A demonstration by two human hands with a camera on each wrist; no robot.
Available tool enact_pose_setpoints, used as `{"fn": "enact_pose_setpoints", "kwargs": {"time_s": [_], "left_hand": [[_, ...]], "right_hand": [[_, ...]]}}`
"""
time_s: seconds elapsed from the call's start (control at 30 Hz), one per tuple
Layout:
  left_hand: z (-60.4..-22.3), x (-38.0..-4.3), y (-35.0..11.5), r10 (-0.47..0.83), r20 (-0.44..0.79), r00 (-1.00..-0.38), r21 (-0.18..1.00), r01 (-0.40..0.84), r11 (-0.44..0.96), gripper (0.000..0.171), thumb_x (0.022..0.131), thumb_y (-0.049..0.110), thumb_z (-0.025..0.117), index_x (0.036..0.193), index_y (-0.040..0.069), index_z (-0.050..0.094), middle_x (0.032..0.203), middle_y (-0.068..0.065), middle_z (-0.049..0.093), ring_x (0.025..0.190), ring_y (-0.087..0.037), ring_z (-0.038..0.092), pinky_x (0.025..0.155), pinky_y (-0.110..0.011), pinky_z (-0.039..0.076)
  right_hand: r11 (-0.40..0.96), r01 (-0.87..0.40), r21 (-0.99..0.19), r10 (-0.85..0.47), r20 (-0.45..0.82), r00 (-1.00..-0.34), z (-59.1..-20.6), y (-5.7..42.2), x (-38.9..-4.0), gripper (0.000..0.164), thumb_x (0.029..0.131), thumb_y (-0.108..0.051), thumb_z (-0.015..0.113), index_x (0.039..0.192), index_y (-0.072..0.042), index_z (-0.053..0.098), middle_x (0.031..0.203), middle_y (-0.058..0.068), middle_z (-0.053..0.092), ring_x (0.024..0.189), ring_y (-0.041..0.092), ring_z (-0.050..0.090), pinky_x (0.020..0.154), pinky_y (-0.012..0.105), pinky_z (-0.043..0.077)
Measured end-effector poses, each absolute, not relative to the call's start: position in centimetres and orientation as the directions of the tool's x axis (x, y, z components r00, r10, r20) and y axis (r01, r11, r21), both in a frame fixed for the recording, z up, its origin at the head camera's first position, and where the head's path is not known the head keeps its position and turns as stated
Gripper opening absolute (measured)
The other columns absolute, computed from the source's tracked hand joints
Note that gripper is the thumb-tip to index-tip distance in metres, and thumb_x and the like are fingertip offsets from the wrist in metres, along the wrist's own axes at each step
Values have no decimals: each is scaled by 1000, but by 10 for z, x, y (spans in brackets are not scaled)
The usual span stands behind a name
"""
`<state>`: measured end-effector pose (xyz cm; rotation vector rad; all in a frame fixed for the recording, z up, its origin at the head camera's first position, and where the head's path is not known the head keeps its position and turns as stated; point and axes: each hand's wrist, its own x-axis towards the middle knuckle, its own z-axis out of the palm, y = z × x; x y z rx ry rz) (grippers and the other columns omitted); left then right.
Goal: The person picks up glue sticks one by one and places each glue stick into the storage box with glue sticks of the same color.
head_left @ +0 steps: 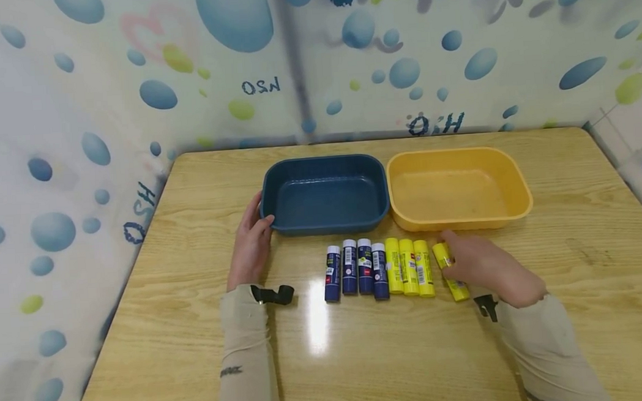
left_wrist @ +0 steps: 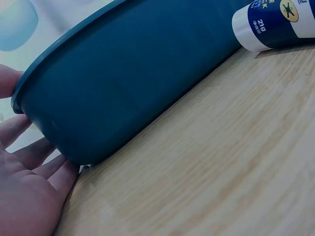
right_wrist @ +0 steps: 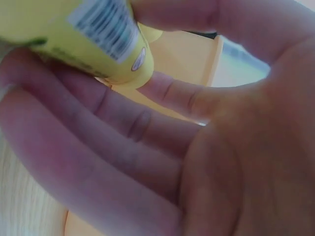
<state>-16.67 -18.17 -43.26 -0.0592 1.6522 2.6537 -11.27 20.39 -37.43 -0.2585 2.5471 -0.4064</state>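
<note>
My left hand (head_left: pixel 251 244) grips the left end of a dark blue plastic bin (head_left: pixel 331 229), thumb over the rim and fingers against its outer wall, as the left wrist view shows. With my right hand (head_left: pixel 487 267) I hold a yellow glue stick (head_left: pixel 450 272) between thumb and fingers; it slants at the right end of a row of glue sticks. In the right wrist view the barcode on this glue stick (right_wrist: pixel 106 29) faces the camera. Beside it lie three yellow glue sticks (head_left: pixel 408 267), then several dark blue glue sticks with white ends (head_left: pixel 365 266).
A yellow plastic bin (head_left: pixel 460 224) stands right beside the blue one, behind the row. Both bins have bare floors. The wooden table (head_left: pixel 386 362) meets a wall (head_left: pixel 313 66) patterned with drops at its back and left. Glare shows on the tabletop in front of the blue glue sticks.
</note>
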Motion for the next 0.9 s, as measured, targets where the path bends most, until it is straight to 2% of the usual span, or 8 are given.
{"fn": "enact_pose_setpoints", "kwargs": {"time_s": [0.13,0.37,0.57,0.73,0.9], "left_hand": [[-434,-166,-184,-7,-45,-999,895,-37,-445,54,89,-4,45,138,15,32,143,-5,25,127,-19,29,103,-32,25],[-434,-166,-184,-9,-55,-998,888,-44,-458,54,89,-2,48,137,15,35,141,-5,28,127,-21,30,102,-31,27],[-434,-167,-184,-15,-47,-999,883,-35,-468,53,88,-3,50,137,14,36,140,-6,30,127,-23,30,100,-31,29],[-434,-168,-184,-11,-21,-1000,882,-13,-471,54,87,-1,53,136,13,37,140,-8,31,126,-25,31,98,-29,33],[-436,-168,-186,-7,-17,-1000,883,-11,-469,55,87,-3,52,137,12,35,140,-10,30,126,-26,30,99,-30,31]], "right_hand": [[929,-91,-358,-272,-495,-825,-371,203,-110,60,79,-21,62,128,-6,31,80,6,51,59,17,45,51,29,36],[920,-86,-383,-281,-489,-826,-367,204,-109,60,78,-22,62,128,-9,31,82,7,51,60,18,45,53,29,36],[904,-131,-407,-320,-441,-839,-359,205,-108,61,78,-23,60,129,-9,29,74,5,49,53,16,43,47,28,34],[882,-162,-442,-343,-367,-865,-351,207,-109,60,79,-21,60,128,-8,28,81,8,50,53,16,42,47,28,37],[859,-143,-491,-336,-330,-882,-346,208,-114,59,81,-21,60,128,-9,27,87,11,51,57,16,46,50,28,40]]}}
